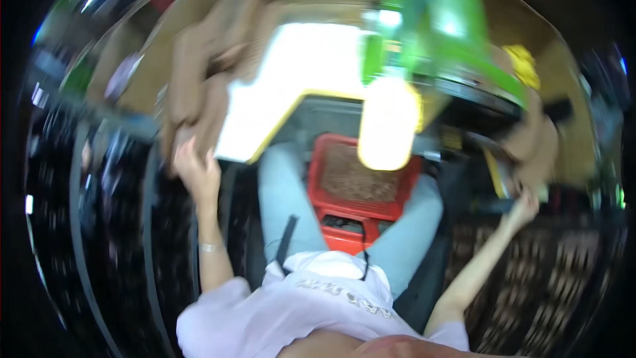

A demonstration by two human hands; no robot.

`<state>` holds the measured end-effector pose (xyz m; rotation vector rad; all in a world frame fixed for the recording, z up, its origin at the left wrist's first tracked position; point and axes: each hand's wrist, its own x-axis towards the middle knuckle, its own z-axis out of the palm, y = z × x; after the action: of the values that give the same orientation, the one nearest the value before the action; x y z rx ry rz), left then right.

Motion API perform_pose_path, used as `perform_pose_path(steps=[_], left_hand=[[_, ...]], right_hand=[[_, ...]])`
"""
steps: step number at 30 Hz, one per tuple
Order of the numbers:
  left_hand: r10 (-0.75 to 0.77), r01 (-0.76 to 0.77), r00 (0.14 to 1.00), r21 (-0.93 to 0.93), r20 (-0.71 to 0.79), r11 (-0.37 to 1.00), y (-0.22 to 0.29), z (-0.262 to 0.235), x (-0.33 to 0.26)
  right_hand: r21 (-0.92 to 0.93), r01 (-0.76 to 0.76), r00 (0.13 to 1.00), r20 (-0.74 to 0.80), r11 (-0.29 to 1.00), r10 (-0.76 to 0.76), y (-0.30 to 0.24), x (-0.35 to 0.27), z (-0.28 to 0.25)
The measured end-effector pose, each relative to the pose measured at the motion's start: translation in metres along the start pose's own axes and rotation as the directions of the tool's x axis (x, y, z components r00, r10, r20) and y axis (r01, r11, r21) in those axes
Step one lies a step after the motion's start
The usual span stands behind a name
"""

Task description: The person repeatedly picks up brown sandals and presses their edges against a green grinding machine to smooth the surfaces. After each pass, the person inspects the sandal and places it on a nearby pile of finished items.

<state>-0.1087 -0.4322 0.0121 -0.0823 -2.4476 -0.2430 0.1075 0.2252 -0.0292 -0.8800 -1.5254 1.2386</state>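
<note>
Several long grey metal bars run down the far left, over dark, blurred ground. Next comes a loose heap of elongated, matte brown pieces, soft-looking, on the left side of the worktop. At its lower end is the left hand, thumb and fingers slightly apart; motion blur hides whether they pinch a piece. Those pieces overlap unevenly, so a tug on a low one could probably bring others sliding off.

Beside the heap lies a brightly lit white work surface with a yellow edge. Below it, between two knees in light blue trousers, sits a red plastic tray holding fine brown bits; a knock from a knee could spill them. A glaring, rounded pale machine part hangs in front of the tray, under a glossy green machine body.

Farther right, beneath a bright yellow bundle, are more brown pieces of similar shape. The right hand is at their lower end; I cannot tell whether its fingers are closed on anything. A loose grip there could let a piece drop.
</note>
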Motion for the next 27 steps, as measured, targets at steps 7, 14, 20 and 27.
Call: perform_pose_path(steps=[7, 14, 20, 27], left_hand=[[-0.396, 0.345, 0.873, 0.215, 0.283, 0.914, -0.047, -0.001, -0.021], [-0.447, 0.451, 0.884, -0.003, 0.137, 0.892, -0.059, -0.009, -0.008], [-0.230, 0.304, 0.947, -0.394, 0.224, 0.868, 0.010, -0.079, -0.015], [0.256, 0.469, 0.849, -0.882, 0.463, 0.038, 0.100, -0.023, -0.048]], right_hand=[[-0.271, -0.128, 0.991, -0.073, 0.954, 0.112, 0.103, -0.096, 0.021], [-0.224, -0.224, 0.899, 0.329, 0.948, 0.290, 0.081, -0.202, 0.111], [-0.067, -0.853, 0.166, 0.905, 0.517, 0.391, -0.006, -0.291, 0.174], [0.104, -0.848, 0.390, 0.786, 0.520, 0.479, -0.025, -0.250, 0.136]])
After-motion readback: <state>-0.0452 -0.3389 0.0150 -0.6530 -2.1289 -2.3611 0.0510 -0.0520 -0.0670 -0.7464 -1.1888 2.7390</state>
